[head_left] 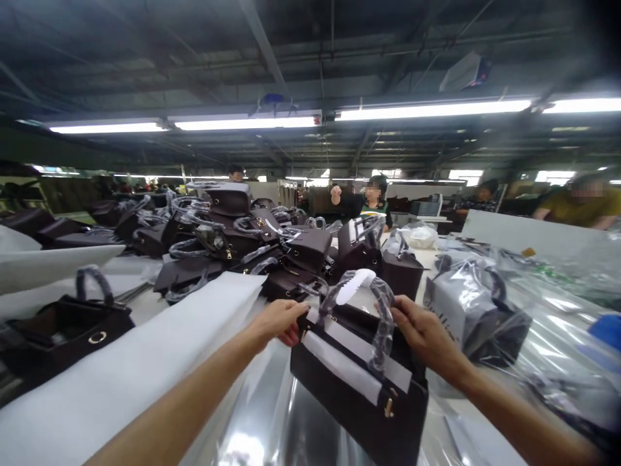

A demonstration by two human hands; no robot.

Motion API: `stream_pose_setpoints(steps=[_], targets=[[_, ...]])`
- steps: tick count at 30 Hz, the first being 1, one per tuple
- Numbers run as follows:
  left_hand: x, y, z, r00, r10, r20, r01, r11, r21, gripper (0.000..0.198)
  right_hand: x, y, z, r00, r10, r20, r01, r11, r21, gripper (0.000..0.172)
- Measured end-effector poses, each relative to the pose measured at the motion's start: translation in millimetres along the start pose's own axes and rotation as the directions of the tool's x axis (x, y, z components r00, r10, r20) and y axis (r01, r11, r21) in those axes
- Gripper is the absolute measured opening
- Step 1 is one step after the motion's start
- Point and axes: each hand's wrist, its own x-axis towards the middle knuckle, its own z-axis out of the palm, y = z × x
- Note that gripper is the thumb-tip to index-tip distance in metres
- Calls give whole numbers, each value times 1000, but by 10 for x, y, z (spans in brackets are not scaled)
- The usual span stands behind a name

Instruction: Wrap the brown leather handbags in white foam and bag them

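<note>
A dark brown handbag (356, 395) stands tilted in front of me on clear plastic sheeting, with a white strip across its flap and a handle (361, 294) wrapped in clear film. My left hand (279, 321) grips the bag's top left corner with its fingers curled. My right hand (422, 333) holds the top right edge by the handle's base.
A heap of dark handbags (252, 243) with wrapped handles fills the table behind. White sheets (145, 362) lie at left beside another bag (63, 330). A bagged handbag in plastic (480, 310) lies at right. Other people (369, 200) work in the background.
</note>
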Motion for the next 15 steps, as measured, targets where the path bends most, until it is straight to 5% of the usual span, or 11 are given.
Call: stream_pose_setpoints(steps=[3,8,13,15], targets=[[-264,-9,95,993,50,-110,-51,999,-3,44,-231,-208,31,994,78,-73,-80,996,-26,27],[-760,144,485,929,304,-212,-302,952,43,56,-723,-520,307,932,253,-259,-256,966,21,27],[-843,20,896,922,316,-223,-330,943,-30,64,-999,-584,559,1000,22,-4,-21,995,100,33],[-761,-70,947,917,281,-282,-316,945,-83,64,-995,-524,506,997,41,68,-50,990,132,34]])
